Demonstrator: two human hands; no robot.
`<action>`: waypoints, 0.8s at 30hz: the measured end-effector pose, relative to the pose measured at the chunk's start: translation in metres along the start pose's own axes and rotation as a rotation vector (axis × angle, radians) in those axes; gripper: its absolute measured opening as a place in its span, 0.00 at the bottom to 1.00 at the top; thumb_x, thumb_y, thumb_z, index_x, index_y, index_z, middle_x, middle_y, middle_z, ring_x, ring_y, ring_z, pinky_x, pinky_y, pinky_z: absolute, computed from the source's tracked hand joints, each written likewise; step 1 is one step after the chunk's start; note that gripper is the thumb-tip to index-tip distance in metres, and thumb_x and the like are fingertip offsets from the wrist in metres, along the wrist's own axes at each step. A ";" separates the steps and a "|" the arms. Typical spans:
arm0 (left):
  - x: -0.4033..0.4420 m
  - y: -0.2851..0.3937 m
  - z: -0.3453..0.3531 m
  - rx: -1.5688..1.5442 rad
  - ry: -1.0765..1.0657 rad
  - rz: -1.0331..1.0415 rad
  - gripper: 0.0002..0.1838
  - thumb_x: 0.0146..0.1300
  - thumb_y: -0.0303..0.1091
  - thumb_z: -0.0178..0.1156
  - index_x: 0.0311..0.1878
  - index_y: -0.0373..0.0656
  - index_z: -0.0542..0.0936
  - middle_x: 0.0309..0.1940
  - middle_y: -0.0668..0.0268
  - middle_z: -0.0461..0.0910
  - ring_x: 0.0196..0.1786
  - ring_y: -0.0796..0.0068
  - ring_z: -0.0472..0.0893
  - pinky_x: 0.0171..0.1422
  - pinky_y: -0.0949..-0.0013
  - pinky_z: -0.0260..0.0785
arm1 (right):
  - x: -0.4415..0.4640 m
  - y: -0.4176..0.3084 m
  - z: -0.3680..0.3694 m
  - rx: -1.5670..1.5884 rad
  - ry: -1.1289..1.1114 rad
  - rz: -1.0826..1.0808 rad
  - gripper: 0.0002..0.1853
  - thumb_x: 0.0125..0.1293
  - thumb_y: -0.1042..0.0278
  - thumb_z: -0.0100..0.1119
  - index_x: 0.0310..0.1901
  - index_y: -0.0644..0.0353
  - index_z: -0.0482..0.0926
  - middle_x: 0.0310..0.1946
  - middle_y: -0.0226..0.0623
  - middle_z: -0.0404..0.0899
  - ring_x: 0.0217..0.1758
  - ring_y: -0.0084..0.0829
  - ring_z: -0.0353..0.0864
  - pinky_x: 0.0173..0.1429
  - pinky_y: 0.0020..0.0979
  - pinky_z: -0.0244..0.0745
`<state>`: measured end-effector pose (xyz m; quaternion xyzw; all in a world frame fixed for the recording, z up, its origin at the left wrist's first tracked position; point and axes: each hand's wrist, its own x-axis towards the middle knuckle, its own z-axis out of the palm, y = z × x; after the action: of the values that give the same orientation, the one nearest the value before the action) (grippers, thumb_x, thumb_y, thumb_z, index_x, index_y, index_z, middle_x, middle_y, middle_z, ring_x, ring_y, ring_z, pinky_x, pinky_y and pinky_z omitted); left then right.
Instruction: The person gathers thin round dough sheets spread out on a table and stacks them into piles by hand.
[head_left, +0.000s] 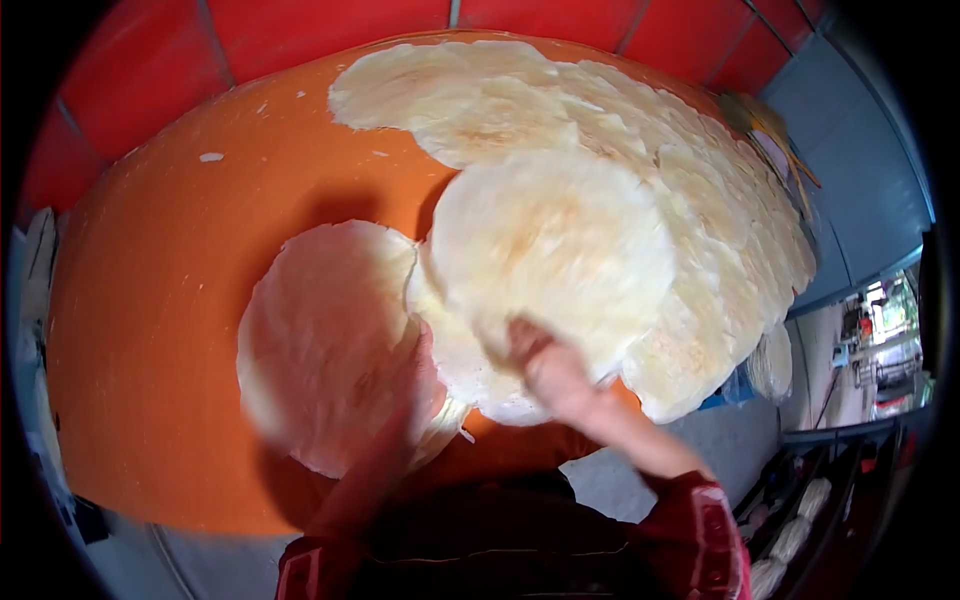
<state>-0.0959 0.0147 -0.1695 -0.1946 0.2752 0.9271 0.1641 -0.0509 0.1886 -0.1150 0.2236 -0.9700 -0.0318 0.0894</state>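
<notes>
My right hand (556,370) is closed on the near edge of a round, pale flatbread (550,240) with light brown patches. This flatbread is slightly blurred and overlaps other sheets. My left hand (428,378) is at the right edge of another thin flatbread (325,340), gripping it; some of its fingers are hidden. That sheet is raised on the left and casts a shadow on the orange table (150,350). Between the hands, more flatbread (455,350) shows beneath, with a ragged edge near my left wrist.
Many overlapping flatbreads (720,220) cover the table's back and right side. A red tiled wall (330,35) rises behind. Sticks (785,150) lie at the right edge by a blue-grey panel (850,150). A dark rack (820,510) holding pale bundles stands at lower right.
</notes>
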 end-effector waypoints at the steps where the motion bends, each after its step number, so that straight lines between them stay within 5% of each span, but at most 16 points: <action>1: 0.001 -0.002 0.000 0.235 -0.086 0.097 0.24 0.59 0.33 0.56 0.58 0.41 0.65 0.47 0.64 0.73 0.46 0.73 0.72 0.54 0.70 0.61 | -0.015 -0.022 0.023 0.146 -0.292 -0.017 0.25 0.53 0.71 0.50 0.54 0.69 0.64 0.53 0.50 0.67 0.56 0.41 0.67 0.52 0.31 0.71; 3: 0.008 -0.009 -0.008 0.715 -0.241 0.282 0.25 0.59 0.32 0.55 0.59 0.41 0.63 0.47 0.63 0.73 0.45 0.72 0.72 0.53 0.70 0.63 | -0.035 -0.064 0.040 0.284 -0.127 0.152 0.36 0.60 0.48 0.46 0.60 0.71 0.56 0.59 0.57 0.58 0.61 0.49 0.60 0.61 0.42 0.60; 5: 0.023 -0.028 -0.010 0.921 -0.049 0.425 0.26 0.50 0.20 0.50 0.56 0.36 0.63 0.43 0.60 0.74 0.43 0.73 0.73 0.46 0.71 0.66 | -0.034 -0.067 0.019 0.334 -0.080 0.268 0.37 0.55 0.52 0.55 0.60 0.71 0.56 0.59 0.56 0.59 0.61 0.51 0.60 0.60 0.48 0.56; 8: 0.012 0.008 0.036 0.794 -0.293 0.504 0.24 0.49 0.22 0.49 0.53 0.34 0.65 0.42 0.57 0.74 0.42 0.69 0.74 0.44 0.70 0.67 | -0.058 -0.038 0.015 0.257 0.216 0.264 0.40 0.42 0.65 0.64 0.59 0.67 0.59 0.58 0.53 0.61 0.58 0.49 0.65 0.58 0.47 0.57; 11: -0.016 0.053 0.042 0.790 -0.212 0.673 0.19 0.51 0.22 0.49 0.50 0.34 0.69 0.41 0.57 0.75 0.43 0.69 0.74 0.44 0.69 0.68 | -0.038 -0.033 -0.012 0.337 0.387 0.175 0.27 0.52 0.68 0.52 0.57 0.63 0.66 0.57 0.49 0.64 0.60 0.49 0.63 0.60 0.46 0.56; 15: -0.088 0.146 0.007 0.522 -0.169 0.378 0.18 0.53 0.20 0.49 0.50 0.33 0.69 0.42 0.57 0.74 0.45 0.70 0.74 0.44 0.68 0.70 | 0.010 -0.076 -0.030 0.356 0.370 -0.107 0.21 0.56 0.66 0.44 0.52 0.62 0.70 0.56 0.47 0.66 0.62 0.47 0.61 0.63 0.51 0.53; 17: -0.103 0.157 -0.026 0.585 0.014 0.548 0.28 0.52 0.24 0.55 0.58 0.30 0.60 0.49 0.54 0.70 0.47 0.66 0.73 0.43 0.69 0.70 | 0.016 -0.106 -0.003 0.356 0.347 -0.279 0.21 0.54 0.66 0.45 0.50 0.62 0.72 0.54 0.46 0.68 0.62 0.48 0.61 0.63 0.54 0.52; 20: -0.111 0.151 -0.131 1.390 0.487 0.510 0.41 0.50 0.28 0.61 0.63 0.31 0.48 0.56 0.53 0.63 0.53 0.61 0.69 0.50 0.65 0.67 | 0.003 -0.141 0.059 0.329 0.046 -0.305 0.22 0.52 0.67 0.45 0.51 0.57 0.72 0.57 0.43 0.65 0.63 0.46 0.60 0.63 0.50 0.54; 21: -0.117 0.150 -0.126 1.792 0.581 0.796 0.48 0.48 0.29 0.63 0.65 0.31 0.42 0.60 0.52 0.58 0.59 0.59 0.63 0.60 0.61 0.58 | -0.005 -0.144 0.073 0.313 0.204 -0.282 0.23 0.52 0.66 0.47 0.52 0.57 0.71 0.58 0.41 0.65 0.64 0.44 0.60 0.64 0.47 0.54; 24: -0.098 0.146 -0.185 1.357 0.466 0.827 0.45 0.49 0.27 0.60 0.64 0.30 0.44 0.62 0.51 0.54 0.63 0.58 0.57 0.66 0.61 0.48 | -0.010 -0.134 0.064 0.338 0.042 -0.325 0.24 0.55 0.63 0.46 0.54 0.59 0.68 0.61 0.42 0.60 0.65 0.40 0.57 0.64 0.46 0.54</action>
<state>-0.0208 -0.2266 -0.2027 -0.1235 0.8513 0.4809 -0.1698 0.0030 0.0743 -0.1930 0.3895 -0.9107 0.1217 0.0645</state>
